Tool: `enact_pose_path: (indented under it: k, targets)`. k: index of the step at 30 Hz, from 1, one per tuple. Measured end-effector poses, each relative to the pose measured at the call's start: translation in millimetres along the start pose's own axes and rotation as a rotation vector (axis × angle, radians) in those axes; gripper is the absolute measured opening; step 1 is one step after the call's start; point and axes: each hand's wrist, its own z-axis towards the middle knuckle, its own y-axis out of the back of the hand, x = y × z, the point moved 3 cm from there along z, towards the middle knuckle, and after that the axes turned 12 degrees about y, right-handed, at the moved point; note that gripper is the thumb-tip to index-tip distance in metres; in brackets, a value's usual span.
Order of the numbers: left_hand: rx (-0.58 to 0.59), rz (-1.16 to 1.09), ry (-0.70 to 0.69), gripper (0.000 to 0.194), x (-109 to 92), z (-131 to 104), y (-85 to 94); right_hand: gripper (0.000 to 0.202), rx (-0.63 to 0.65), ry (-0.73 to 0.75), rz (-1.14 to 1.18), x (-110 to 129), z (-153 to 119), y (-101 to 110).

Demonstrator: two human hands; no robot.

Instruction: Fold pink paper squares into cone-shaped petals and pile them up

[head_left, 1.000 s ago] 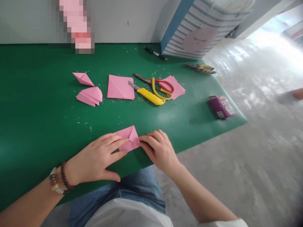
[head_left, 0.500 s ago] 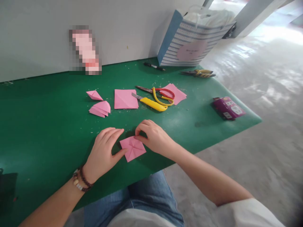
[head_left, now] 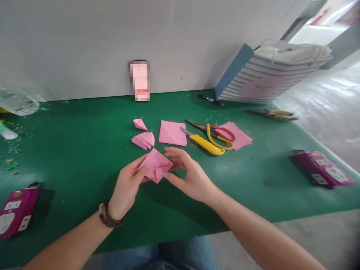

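Head view shows our left hand [head_left: 126,185] pinching a square of folded pink paper [head_left: 156,162] above the smooth green table [head_left: 84,157], our right hand [head_left: 194,178] curled at its right corner, pinching or not we can't tell, and it seems light, bendy, best held by its edges.

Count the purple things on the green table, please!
2: one purple thing lies left of the left hand, partly cut off by the picture's edge; another purple thing lies right of the right hand. I see no others.

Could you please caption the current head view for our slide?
Left hand holds folded pink paper, right hand at its corner.
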Motion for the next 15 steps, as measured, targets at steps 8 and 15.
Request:
enact_pose_path:
  k: [8, 15]
  targets:
    - [0.024, -0.313, 0.106, 0.044, 1, -3, -7.1, 0.03, -0.042, -0.189, 0.355, -18, 3, -4]
    - [0.036, -0.074, 0.035, 0.049, 4, -5, -6.1, 0.037, -0.071, -0.229, 0.41, -21, 4, -8]
